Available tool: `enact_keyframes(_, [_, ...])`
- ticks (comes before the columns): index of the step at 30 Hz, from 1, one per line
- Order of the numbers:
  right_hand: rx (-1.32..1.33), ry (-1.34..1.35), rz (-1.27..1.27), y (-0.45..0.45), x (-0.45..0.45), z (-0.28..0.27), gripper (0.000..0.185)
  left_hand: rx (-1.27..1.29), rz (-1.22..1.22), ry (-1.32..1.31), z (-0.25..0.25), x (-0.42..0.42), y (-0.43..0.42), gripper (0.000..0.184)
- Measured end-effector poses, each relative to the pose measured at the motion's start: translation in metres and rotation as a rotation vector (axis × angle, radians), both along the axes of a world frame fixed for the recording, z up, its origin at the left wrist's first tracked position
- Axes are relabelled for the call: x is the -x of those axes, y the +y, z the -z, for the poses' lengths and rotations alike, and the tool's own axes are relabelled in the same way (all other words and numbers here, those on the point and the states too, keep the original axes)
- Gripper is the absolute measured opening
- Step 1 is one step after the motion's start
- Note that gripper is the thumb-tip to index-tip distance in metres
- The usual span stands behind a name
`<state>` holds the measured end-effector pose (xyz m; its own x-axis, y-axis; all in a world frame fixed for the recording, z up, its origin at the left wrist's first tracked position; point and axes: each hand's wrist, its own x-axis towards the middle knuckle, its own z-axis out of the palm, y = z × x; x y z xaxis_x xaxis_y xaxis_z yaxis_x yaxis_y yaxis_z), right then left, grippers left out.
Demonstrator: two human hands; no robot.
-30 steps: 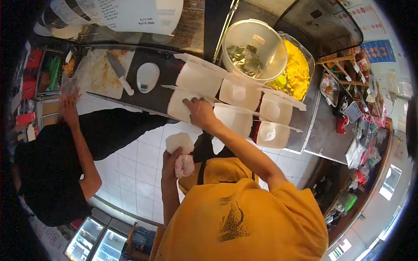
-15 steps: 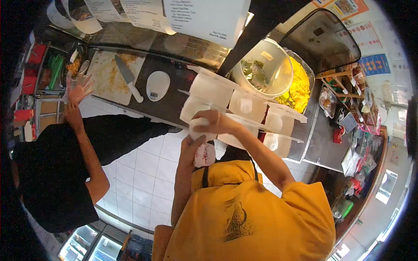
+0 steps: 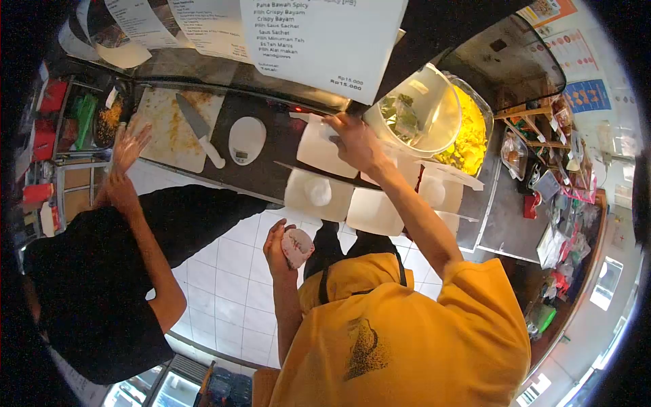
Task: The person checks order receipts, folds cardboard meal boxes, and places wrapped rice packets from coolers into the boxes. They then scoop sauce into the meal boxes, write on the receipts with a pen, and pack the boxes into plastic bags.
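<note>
My left hand is closed round a round white bundle with red marks, below the counter's front edge. My right hand reaches over the upper left white box, its fingers apart at the box's back edge and nothing visible between them. In front of that box, a white round piece lies in the lower left box. Another box stands to its right. More open boxes stand farther right, partly behind my right forearm.
On the counter are a white scale, a knife on a cutting board, a clear tub and a tray of yellow food. A co-worker in black stands at the left. Paper slips hang overhead.
The white round piece that was between my hands now lies in the lower left box. My right hand has moved back to the upper left box; my left hand has moved lower with the bundle.
</note>
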<state>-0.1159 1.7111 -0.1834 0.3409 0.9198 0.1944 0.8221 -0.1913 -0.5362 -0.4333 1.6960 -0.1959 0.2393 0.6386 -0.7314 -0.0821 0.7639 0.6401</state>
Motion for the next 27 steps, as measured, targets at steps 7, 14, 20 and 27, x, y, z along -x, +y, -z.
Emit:
enact_keyframes(7, [0.227,0.098,-0.081,-0.011,0.007,0.026,0.045,0.084,0.006,-0.041,0.09,-0.007,-0.013,0.039])
enact_keyframes(14, [0.497,0.217,-0.033,0.023,-0.014,0.166,0.041,0.14,0.056,-0.247,0.046,-0.042,-0.023,0.039])
enact_keyframes(20, [0.186,0.418,-0.291,-0.075,0.021,-0.054,0.058,0.237,0.002,-0.273,0.047,-0.07,-0.031,0.035])
enact_keyframes(27, [0.157,0.861,-0.069,-0.212,0.058,-0.028,0.052,0.702,0.614,-0.436,0.028,-0.102,-0.08,0.052])
